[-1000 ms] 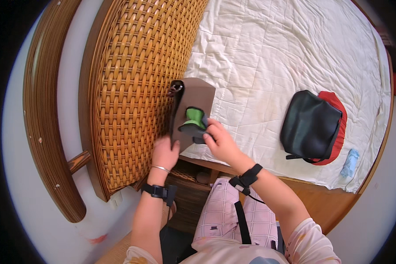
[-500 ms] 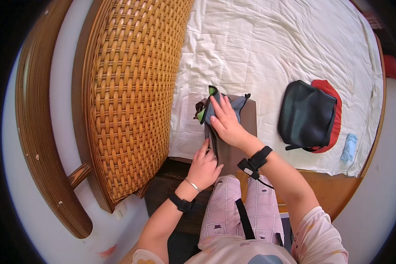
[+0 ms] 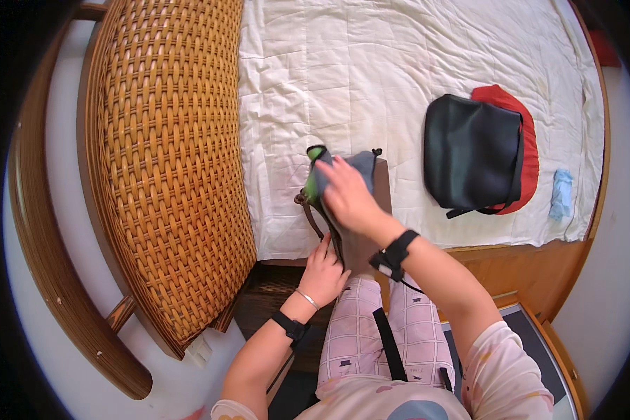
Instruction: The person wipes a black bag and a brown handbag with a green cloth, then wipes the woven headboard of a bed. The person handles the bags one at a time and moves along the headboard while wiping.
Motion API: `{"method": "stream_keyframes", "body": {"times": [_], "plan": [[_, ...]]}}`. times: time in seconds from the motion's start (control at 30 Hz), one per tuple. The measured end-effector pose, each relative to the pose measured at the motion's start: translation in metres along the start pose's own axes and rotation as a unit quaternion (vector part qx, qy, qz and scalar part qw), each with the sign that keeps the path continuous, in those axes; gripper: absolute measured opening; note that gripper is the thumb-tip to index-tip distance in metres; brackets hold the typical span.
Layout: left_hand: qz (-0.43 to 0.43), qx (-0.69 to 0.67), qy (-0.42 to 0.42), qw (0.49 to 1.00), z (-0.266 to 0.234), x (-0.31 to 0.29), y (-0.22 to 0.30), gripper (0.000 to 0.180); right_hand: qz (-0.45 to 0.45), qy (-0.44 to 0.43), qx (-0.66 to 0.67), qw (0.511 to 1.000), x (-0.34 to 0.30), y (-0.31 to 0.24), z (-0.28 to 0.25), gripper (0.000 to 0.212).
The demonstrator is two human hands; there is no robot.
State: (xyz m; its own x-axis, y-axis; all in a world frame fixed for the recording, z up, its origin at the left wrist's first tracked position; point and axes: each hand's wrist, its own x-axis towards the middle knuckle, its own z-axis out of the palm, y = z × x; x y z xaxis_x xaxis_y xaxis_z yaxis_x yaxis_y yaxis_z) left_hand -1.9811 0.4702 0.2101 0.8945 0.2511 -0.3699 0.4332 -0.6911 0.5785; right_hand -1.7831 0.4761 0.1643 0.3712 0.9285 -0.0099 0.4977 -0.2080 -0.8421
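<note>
A brown bag lies across the bed's near edge and my lap, with a dark rim and brown handle along its left side. My left hand grips that rim near my knees, fingers on the outer side and thumb inward. On the bag's far end is a grey-blue drawstring pouch showing a green part. My right hand, slightly blurred, has its fingers and thumb closed over the pouch's left portion beside the bag's opening. The palm hides what lies beneath it.
On the white bed sheet, to the right, a black bag rests over a red one. A light-blue packet lies farther right. The woven headboard rises on the left. A drawer juts out below the bed.
My right hand has shifted slightly left and nearer me, and the pouch's green part shows more. My left hand stays at the bag's rim. The whole view has turned slightly.
</note>
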Motion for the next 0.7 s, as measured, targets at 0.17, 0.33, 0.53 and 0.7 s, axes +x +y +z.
{"method": "stream_keyframes", "body": {"times": [0.17,0.33,0.53,0.7], "plan": [[-0.025,-0.174,-0.037,0.984,-0.018,0.026,0.011,0.052,0.108,0.015,0.079,0.991,0.016,0.052,-0.016,0.028],[-0.264,-0.445,0.089,0.851,-0.035,0.055,-0.010,0.051,0.008,-0.072,0.083,0.994,-0.009,0.023,-0.025,0.024],[-0.018,-0.090,0.179,0.980,0.002,0.025,-0.038,0.032,-0.067,-0.127,0.125,0.982,-0.043,-0.072,-0.041,0.034],[-0.286,-0.431,0.092,0.851,-0.009,0.026,0.066,0.041,0.059,-0.117,0.039,0.991,-0.092,-0.020,-0.088,0.027]]}}
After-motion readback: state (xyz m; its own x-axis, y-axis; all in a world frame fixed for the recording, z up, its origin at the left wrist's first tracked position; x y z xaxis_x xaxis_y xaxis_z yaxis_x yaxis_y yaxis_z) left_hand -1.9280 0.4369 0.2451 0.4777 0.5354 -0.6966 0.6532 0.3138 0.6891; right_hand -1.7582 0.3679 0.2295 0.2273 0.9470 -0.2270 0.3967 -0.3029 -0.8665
